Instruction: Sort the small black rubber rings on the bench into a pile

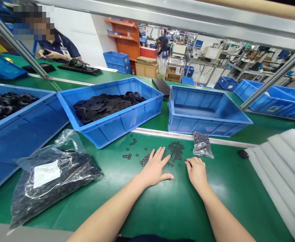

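Observation:
My left hand [157,167] lies palm down on the green table [177,208], fingers spread, over the edge of a group of small black rings [144,160]. A denser cluster of black rings [176,150] lies between my two hands. Just right of that cluster my right hand [195,169] rests on the table with its fingers curled together; whether a ring is under the fingertips is too small to tell. More loose rings [128,156] are scattered left of my left hand. A small clear bag of black parts [202,144] lies beyond my right hand.
A large bag of black parts [61,178] sits at left. Behind stand a blue bin of black discs [127,121], an empty blue bin [208,126] and another bin [16,134]. White foam sheets [283,174] lie at right. A person [61,47] sits across the table.

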Tool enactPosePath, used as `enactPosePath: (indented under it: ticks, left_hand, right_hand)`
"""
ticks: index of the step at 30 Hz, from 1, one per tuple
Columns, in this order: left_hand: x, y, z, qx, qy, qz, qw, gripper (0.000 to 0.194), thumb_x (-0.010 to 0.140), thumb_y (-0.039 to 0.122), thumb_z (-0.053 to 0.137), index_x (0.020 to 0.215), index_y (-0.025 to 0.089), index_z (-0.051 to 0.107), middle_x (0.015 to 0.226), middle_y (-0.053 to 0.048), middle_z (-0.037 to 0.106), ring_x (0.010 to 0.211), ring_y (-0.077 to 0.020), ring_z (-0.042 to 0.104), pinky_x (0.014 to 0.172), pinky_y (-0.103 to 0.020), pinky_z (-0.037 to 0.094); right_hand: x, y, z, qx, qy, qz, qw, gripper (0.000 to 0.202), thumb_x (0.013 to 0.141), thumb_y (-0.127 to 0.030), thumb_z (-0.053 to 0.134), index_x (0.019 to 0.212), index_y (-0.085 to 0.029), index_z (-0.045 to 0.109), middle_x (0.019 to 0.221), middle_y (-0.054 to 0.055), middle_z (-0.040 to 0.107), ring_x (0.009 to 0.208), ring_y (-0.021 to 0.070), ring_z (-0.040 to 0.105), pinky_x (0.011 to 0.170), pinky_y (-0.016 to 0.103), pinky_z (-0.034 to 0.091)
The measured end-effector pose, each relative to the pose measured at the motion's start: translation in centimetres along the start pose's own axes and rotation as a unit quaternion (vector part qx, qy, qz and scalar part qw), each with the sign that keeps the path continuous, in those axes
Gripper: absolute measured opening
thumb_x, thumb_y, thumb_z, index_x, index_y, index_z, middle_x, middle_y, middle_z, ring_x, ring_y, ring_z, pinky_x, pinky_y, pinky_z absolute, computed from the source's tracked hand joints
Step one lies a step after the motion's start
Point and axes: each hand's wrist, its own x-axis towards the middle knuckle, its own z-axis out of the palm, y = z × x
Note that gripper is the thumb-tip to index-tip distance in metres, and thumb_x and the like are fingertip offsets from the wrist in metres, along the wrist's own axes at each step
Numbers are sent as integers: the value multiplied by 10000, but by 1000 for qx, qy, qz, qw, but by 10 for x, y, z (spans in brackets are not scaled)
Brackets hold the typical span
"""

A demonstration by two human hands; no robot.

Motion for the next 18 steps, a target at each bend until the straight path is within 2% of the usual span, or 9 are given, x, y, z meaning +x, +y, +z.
enactPosePath:
  ticks: [4, 10, 14, 18]
  left_hand:
    - [-2, -11, -4, -16, 7, -28, 999, 970, 804, 801, 526, 1520, 157, 409, 1618, -246, 235, 1519, -396, 183, 1207, -640, 191]
    - [-14, -35, -11, -14, 44, -68, 997, 879, 820, 767, 557, 1434, 140, 523, 1579, -247, 327, 1502, -404, 234, 1204, -662, 168]
    - [-17, -45, -15, -10, 61, -99, 993, 805, 857, 717, 559, 1392, 116, 561, 1560, -264, 351, 1499, -409, 242, 1195, -673, 181]
    - [-15, -49, -19, -12, 78, -114, 990, 751, 861, 679, 591, 1363, 121, 585, 1545, -256, 383, 1488, -409, 271, 1193, -668, 206]
  right_hand:
    - [11, -14, -2, 41, -12, -13, 999, 266, 997, -304, 491, 891, -192, 708, 891, 77, 697, 862, 224, 584, 759, 337, 362]
    - [39, -44, 11, 80, -31, -56, 995, 259, 1001, -307, 497, 938, -204, 726, 936, 75, 707, 906, 221, 583, 797, 345, 375]
    - [48, -48, 24, 68, -48, -67, 994, 255, 991, -288, 523, 901, -209, 749, 904, 67, 711, 880, 212, 579, 778, 337, 362]
    - [46, -45, 30, 53, -49, -85, 994, 221, 978, -253, 559, 908, -223, 767, 882, 55, 713, 872, 210, 565, 760, 331, 346]
